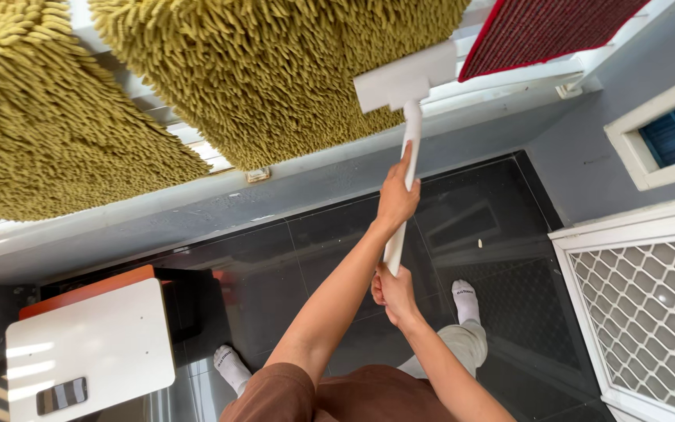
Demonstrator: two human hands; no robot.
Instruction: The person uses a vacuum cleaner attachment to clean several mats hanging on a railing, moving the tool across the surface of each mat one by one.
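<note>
White long-handled brush [405, 117] held in both fists: the left hand [397, 197] is wrapped around the shaft midway, the right hand [393, 294] clamped on its lower end, giving reach and leverage. Its flat head presses against the shaggy yellow mat [275, 70] draped over the railing [509, 82]; a red mat [541, 27] hangs beside the brush head.

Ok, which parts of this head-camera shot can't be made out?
- Left mat: cut off by the top and left edges.
- Middle shaggy mat: its top is out of frame, and the cleaning tool's white head covers part of it.
- White handle: two stretches are hidden inside the left hand and right hand.
- Red mat: only a corner shows.
- Phone on the white table: screen too small to read.
</note>
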